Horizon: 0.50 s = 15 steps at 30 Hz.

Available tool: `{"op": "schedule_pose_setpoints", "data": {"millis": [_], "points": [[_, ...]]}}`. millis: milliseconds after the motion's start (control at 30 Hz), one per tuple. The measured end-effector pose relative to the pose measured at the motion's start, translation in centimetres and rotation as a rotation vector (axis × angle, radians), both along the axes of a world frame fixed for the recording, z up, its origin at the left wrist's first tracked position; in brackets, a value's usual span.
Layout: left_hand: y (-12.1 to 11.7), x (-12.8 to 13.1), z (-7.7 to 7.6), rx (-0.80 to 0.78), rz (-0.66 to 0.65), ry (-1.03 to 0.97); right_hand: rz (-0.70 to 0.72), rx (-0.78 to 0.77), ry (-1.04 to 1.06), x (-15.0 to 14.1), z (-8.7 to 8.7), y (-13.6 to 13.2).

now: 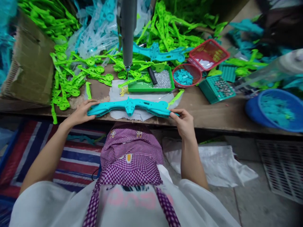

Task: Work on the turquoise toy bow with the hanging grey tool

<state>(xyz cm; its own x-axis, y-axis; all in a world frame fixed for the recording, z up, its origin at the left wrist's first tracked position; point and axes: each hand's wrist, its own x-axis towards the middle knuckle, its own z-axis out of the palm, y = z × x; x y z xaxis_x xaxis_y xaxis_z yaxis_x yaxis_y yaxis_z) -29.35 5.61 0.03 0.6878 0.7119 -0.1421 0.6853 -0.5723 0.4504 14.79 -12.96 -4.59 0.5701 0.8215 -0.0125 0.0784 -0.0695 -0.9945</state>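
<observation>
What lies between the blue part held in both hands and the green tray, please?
In the head view, a pale cloth lies between the blue part and the green tray, with a thin metal tool and a lime-green piece toward the right.

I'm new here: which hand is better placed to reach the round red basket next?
Likely the right hand: holding the right end of the blue part, it's nearer the round red basket than the left hand.

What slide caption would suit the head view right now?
Left hand and right hand hold a turquoise part by its ends over a pale cloth, near a green tray.
</observation>
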Motion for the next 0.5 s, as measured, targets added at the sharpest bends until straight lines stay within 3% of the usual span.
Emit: {"op": "schedule_pose_setpoints", "data": {"millis": [200,500], "points": [[0.5,0.2,-0.6,0.016,-0.034,-0.022,0.077,-0.018,0.021,0.7,1.5,1.2],[0.2,0.3,-0.4,0.041,0.005,0.038,0.244,-0.077,-0.228,1.2,1.6,0.1]]}}
